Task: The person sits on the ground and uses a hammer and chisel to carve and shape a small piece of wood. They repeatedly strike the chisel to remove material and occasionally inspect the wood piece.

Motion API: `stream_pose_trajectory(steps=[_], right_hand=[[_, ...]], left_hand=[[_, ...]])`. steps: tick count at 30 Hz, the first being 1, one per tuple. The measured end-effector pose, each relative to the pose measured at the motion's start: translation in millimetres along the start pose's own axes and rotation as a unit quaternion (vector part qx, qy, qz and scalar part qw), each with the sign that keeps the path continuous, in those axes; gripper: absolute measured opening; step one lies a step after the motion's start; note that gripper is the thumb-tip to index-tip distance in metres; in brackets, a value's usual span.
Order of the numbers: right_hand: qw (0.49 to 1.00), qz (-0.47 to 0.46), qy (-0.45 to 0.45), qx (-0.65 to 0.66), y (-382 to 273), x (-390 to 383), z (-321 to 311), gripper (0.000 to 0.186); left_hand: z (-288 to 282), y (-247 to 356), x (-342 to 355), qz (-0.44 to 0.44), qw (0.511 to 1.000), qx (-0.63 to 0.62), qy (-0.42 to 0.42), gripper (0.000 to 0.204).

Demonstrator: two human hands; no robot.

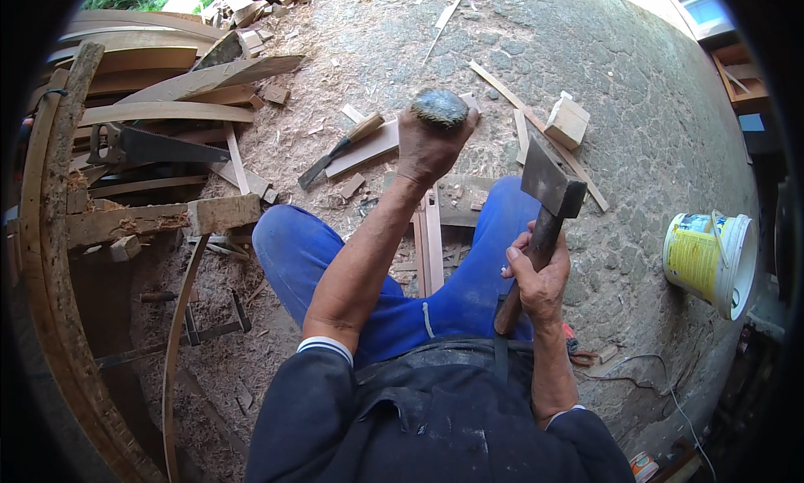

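Gripping an axe (547,226) by its dark handle, the right hand (542,284) holds its head upward. The left hand (429,146), well apart from it, is closed around a round-ended tool (440,107) whose roughened top faces up (a handle, I'd guess; the fist hides the rest). Between the blue-trousered legs (293,240) lies a narrow wooden strip (434,249) with what looks like a slot near its far end, so some cutting seems done; how much is left I can't tell from here. Beyond, a chisel (341,152) lies just beside a pale plank (368,151), no hand on it. Farther out, shavings (368,85) are strewn about, a handsaw (167,146) lies by curved timbers (146,60), and a bucket (695,261) sits off right.
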State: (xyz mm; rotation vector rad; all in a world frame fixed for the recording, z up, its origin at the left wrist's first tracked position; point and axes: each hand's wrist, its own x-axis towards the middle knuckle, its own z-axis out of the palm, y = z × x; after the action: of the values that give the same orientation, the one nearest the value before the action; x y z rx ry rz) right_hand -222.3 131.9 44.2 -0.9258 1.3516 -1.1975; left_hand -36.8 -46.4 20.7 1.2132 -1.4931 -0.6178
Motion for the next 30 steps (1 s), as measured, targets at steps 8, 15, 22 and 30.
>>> stream_pose_trajectory(steps=[8,15,22,30], right_hand=[[0.920,-0.285,-0.076,-0.258,-73,50,19,0.047],[0.717,-0.298,-0.223,-0.590,-117,97,45,0.054],[0.746,-0.337,-0.234,-0.524,-97,140,36,0.045],[0.771,-0.354,-0.155,-0.507,-131,198,90,0.046]], left_hand=[[-13,-18,-3,-0.050,0.995,-0.057,0.060,0.014],[5,-23,-35,0.060,0.986,0.040,0.147,0.022],[12,-52,8,-0.043,0.993,0.000,0.105,0.018],[22,-60,18,-0.134,0.979,-0.053,0.147,0.014]])
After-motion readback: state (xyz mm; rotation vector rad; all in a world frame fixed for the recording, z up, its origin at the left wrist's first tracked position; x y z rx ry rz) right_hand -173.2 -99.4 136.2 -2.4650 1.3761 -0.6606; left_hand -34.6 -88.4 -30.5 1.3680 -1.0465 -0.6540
